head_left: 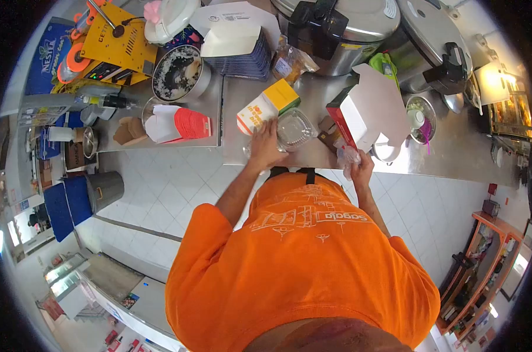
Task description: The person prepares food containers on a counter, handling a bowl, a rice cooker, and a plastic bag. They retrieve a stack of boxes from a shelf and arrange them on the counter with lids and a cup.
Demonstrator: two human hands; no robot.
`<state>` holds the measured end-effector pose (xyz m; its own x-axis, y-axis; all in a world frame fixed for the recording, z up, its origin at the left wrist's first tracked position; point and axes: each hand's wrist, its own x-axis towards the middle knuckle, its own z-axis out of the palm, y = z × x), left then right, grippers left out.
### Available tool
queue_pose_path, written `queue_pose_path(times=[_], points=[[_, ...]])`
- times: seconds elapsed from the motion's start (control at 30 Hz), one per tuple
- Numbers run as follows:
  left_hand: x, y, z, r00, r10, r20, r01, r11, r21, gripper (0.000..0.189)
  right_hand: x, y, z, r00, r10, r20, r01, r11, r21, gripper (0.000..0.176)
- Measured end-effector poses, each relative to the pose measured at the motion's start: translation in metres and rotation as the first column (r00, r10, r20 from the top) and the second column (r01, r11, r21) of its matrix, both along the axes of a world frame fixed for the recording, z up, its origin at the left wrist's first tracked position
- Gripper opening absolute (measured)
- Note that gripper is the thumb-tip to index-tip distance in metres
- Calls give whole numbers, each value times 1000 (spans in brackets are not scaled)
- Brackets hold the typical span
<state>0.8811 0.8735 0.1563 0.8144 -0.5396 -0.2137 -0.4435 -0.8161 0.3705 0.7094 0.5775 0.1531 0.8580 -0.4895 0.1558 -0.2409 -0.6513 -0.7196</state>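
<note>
My left hand (pixel 266 146) lies over the table's front edge, fingers stretched against a white, yellow and green carton (pixel 257 114). Clear plastic shows under its palm, partly hidden. Just right of those fingers is a clear plastic container (pixel 297 129). My right hand (pixel 361 168) is closed round a crumpled piece of clear plastic (pixel 348 157), whose exact kind I cannot make out. Above that hand stands an open red-and-white cardboard box (pixel 365 114), its flap raised. Small brown packets (pixel 329 130) sit between the container and this box.
Two large steel pressure cookers (pixel 360 23) line the back. Stacked blue-and-white cartons (pixel 236 53), a dark-filled metal bowl (pixel 181 73) and nested red cartons (pixel 186 124) stand leftward. A yellow sealing machine (pixel 116 44) is farther left. A bowl with a purple spoon (pixel 425 126) is rightward.
</note>
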Motion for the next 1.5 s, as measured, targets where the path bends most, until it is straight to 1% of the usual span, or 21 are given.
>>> queue_pose_path(times=[0.07,0.17,0.27,0.37,0.43,0.5,0.57,0.67,0.77,0.8,0.9,1.03,1.07,1.1,1.17,1.2,1.3,1.37,1.43,1.47,1.5], points=[[19,15,9,996,-71,-55,75,994,80,130,0,-7,-7,999,19,29,-19,1000,-7,30],[39,43,31,934,-331,-136,355,907,228,128,1,-9,-11,1000,24,14,-24,999,24,31],[45,63,27,892,-444,-82,449,891,61,125,-3,-6,-12,1000,14,-16,-13,998,66,37],[66,61,34,895,-439,-81,443,896,29,118,-8,-2,-12,999,24,-25,-22,997,76,39],[104,42,36,890,-245,-384,170,961,-220,113,-11,0,-13,999,24,-31,-22,997,71,37],[137,9,31,977,54,-205,-131,915,-382,111,-13,3,-16,999,23,-36,-20,997,69,35],[158,-27,4,961,221,-164,-270,876,-401,105,-10,10,-11,999,29,15,-29,999,30,34],[146,-42,6,996,13,-94,-23,995,-101,98,7,14,15,982,137,126,-127,988,-87,34],[128,-23,21,967,-232,-104,224,971,-85,102,45,19,69,914,352,201,-301,921,-246,37],[133,-19,-37,964,-250,-94,231,957,-174,102,59,25,87,881,423,211,-355,887,-294,38],[110,6,-66,874,-182,-451,-171,754,-634,89,109,52,121,794,608,24,-567,753,-335,42],[92,14,-28,935,-349,-60,284,838,-466,57,190,99,93,691,669,-272,-720,607,-337,34],[89,18,-18,918,-396,36,378,841,-388,49,211,113,73,698,673,-243,-711,616,-339,34],[84,20,-8,941,-72,-331,0,977,-212,55,230,126,56,704,677,-215,-704,625,-338,34],[84,30,-92,996,-83,20,86,982,-166,68,258,150,51,717,573,-397,-685,683,-253,32],[75,41,-90,995,-80,-61,62,964,-260,63,267,157,48,709,513,-485,-665,716,-215,31],[55,81,0,908,-123,-400,64,986,-156,59,280,165,16,770,411,-489,-604,717,-348,29],[79,83,75,888,-75,-454,13,990,-139,57,289,177,31,717,347,-605,-613,727,-310,28],[129,66,141,964,11,-266,-86,958,-273,61,294,184,30,663,299,-686,-623,729,-285,27],[153,57,128,958,148,247,-46,925,-377,59,298,186,20,646,283,-709,-627,726,-282,26],[187,45,127,859,189,476,64,883,-465,60,302,187,15,631,267,-728,-631,723,-282,26]])
